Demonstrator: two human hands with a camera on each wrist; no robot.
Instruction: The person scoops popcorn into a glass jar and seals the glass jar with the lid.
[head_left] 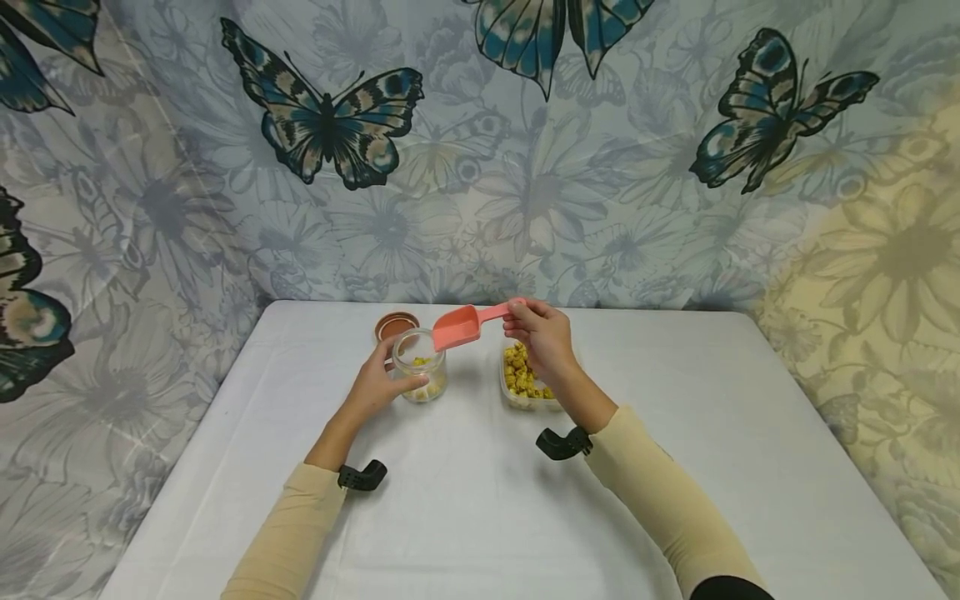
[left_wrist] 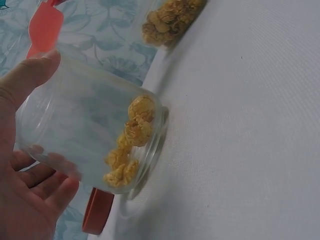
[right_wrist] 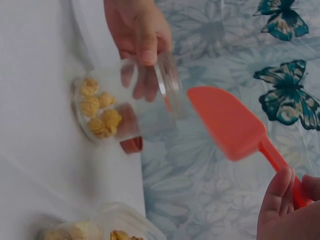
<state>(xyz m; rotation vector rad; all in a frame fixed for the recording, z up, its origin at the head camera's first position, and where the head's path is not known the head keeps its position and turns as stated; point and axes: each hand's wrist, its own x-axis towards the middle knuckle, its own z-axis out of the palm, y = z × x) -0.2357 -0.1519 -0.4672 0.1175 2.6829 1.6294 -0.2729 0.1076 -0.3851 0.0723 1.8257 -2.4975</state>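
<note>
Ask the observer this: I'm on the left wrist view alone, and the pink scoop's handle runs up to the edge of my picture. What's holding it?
Observer: The person's right hand grips the scoop by its handle.
Operator: I can't see well into its bowl. Anything in there?
Observer: The head view looks into it, and it appears empty.
Operator: The popcorn tub is cut off for me. Which hand is it nearer?
Observer: The right; in the head view that hand and its wrist hide part of the tub, which stands to the right of the jar.
</note>
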